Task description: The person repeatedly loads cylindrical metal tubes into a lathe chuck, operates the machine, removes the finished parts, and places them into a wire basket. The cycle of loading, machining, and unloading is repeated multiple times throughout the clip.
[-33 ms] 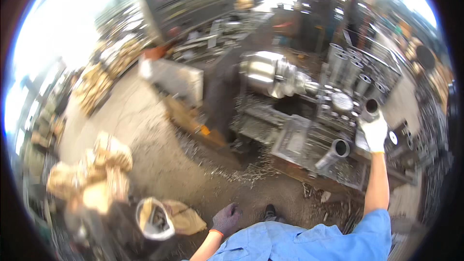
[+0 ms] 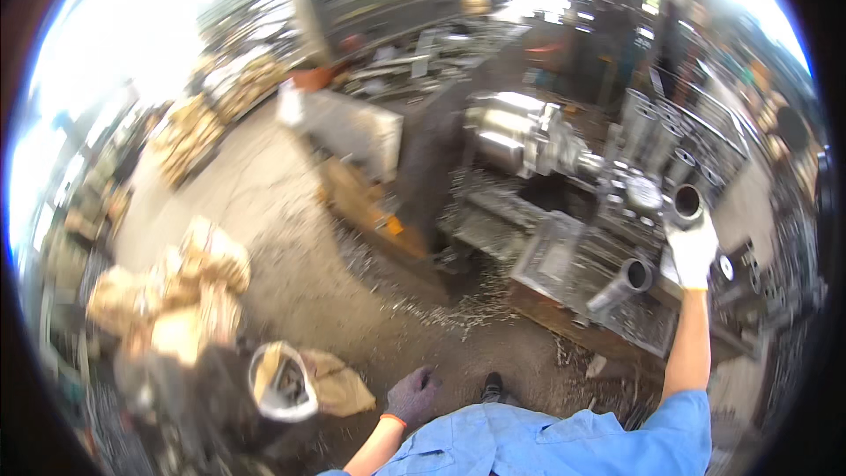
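1. The right hand (image 2: 693, 254), white-gloved, is closed around a metal tube (image 2: 686, 213), its open end showing, at the lathe's (image 2: 545, 251) right side.
2. The left hand (image 2: 412, 397) (dark-gloved) is loosely curled near the body; I cannot tell whether it holds anything.
3. A second tube (image 2: 610, 296) sits slanted on the lathe.

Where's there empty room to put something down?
The grey-brown floor between the crumpled tan bundles and the yellow-brown metal machine panel looks mostly bare. Around the white-gloved right hand, it's crowded with round grey metal tubes.
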